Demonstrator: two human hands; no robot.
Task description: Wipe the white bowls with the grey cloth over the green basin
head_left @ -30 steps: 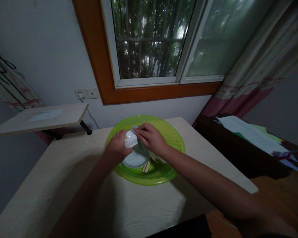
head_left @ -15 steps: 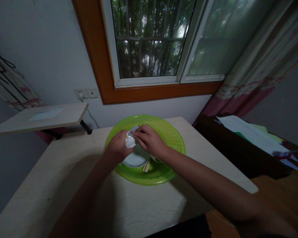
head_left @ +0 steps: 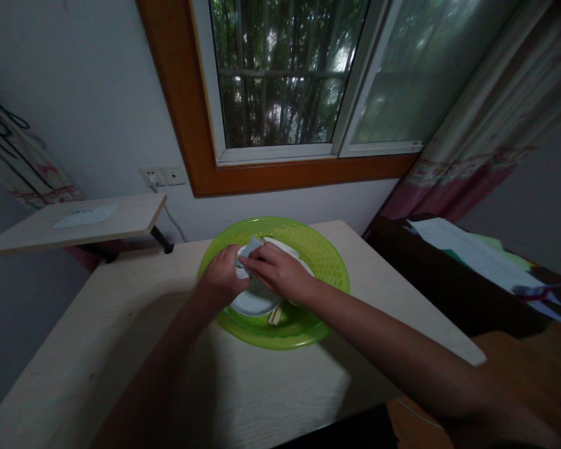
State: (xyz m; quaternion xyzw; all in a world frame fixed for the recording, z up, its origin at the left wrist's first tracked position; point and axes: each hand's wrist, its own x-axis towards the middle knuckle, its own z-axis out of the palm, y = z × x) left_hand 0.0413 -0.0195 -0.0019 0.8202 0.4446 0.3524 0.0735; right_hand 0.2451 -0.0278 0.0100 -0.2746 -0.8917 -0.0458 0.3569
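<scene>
My left hand is closed around a small white piece of tableware, mostly hidden by the fingers. Pinched in my right hand is a grey cloth, pressed against that white piece. Both hands are over a round green plastic basket. Below them in the basket lies a white plate. Pale chopsticks show their ends beside the plate. Behind my right hand, the edge of another white dish is visible; my hand covers the rest.
The basket stands on a light wooden table. At the left a raised wooden shelf holds a sheet of paper. A window is behind the table, and papers lie on dark furniture at the right.
My right hand has shifted slightly left and the cloth now covers more of the white piece. The white dish edge behind my right hand has come into view. My left hand stays in place.
</scene>
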